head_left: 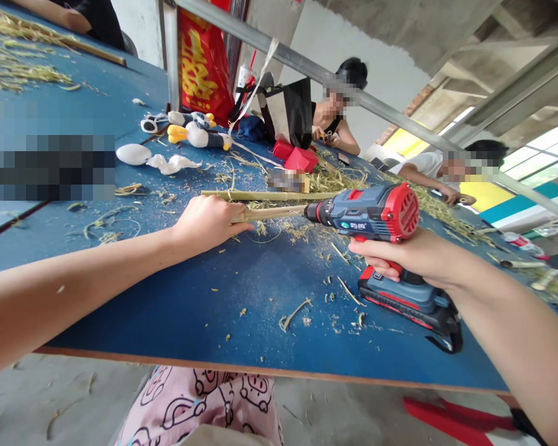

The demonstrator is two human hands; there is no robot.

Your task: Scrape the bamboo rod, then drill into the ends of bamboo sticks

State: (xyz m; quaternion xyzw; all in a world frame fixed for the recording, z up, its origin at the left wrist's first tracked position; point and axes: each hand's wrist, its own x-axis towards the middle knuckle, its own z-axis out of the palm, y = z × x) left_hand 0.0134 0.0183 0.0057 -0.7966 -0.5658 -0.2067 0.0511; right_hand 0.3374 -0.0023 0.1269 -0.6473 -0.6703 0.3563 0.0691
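My right hand (400,257) is wrapped round the handle of a blue and red cordless drill (367,214), which points left above the table. My left hand (209,224) is closed on a pale bamboo strip (272,212). The strip runs right to the drill's chuck; whether its end sits in the chuck or a bit meets it, I cannot tell. Just behind the strip lies a greenish bamboo piece (260,195), roughly parallel to it. Fine shavings and dust are scattered around both.
The blue table (242,279) holds heaps of bamboo shavings (335,176). Behind lie white and yellow bird-shaped toys (198,133), a white egg-shaped object (133,154), red boxes (300,159) and a black bag (297,111). A metal bar (279,52) crosses overhead. Other people sit across the table.
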